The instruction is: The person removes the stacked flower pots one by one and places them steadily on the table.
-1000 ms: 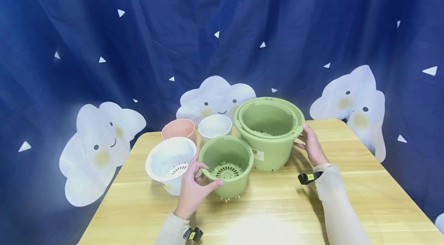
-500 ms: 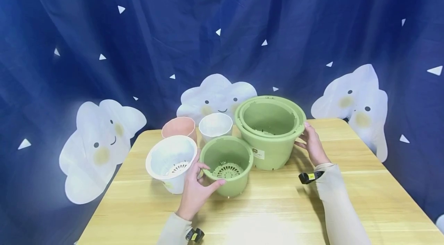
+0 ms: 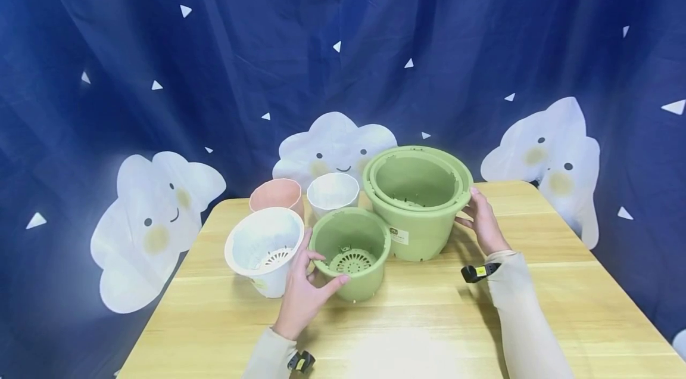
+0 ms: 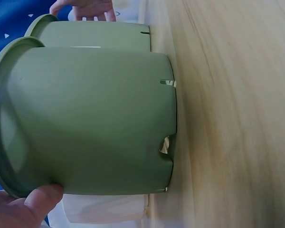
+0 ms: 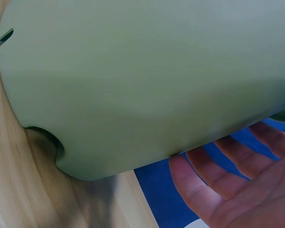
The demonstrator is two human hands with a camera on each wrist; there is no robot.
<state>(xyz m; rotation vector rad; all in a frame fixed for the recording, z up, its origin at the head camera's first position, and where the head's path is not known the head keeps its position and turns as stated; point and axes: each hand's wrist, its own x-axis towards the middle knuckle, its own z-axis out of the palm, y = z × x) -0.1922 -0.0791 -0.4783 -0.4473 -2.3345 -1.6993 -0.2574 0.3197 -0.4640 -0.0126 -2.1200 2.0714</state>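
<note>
My left hand (image 3: 304,295) grips the rim of a small green flowerpot (image 3: 365,285), thumb at the near side and fingers at the left. The pot stands upright on the table, with slotted drainage holes in its floor. In the left wrist view, the thumb (image 4: 43,199) presses the pot's wall just below the rim. To the right stands a large green flowerpot (image 3: 423,239) with another green pot (image 3: 418,179) nested inside. My right hand (image 3: 485,227) touches the large pot's right side with extended fingers (image 5: 194,185); its thumb is hidden in the right wrist view.
A white pot (image 3: 249,242) with a slotted floor stands left of my left hand. Behind are a pink pot (image 3: 276,195) and a smaller white pot (image 3: 332,195). All stand on a wooden table (image 3: 429,319) before a blue curtain (image 3: 343,27).
The light specks under the small green pot's base have mostly gone from sight, and it appears slightly lower onto the table. Both hands keep their places; the head view has shifted slightly.
</note>
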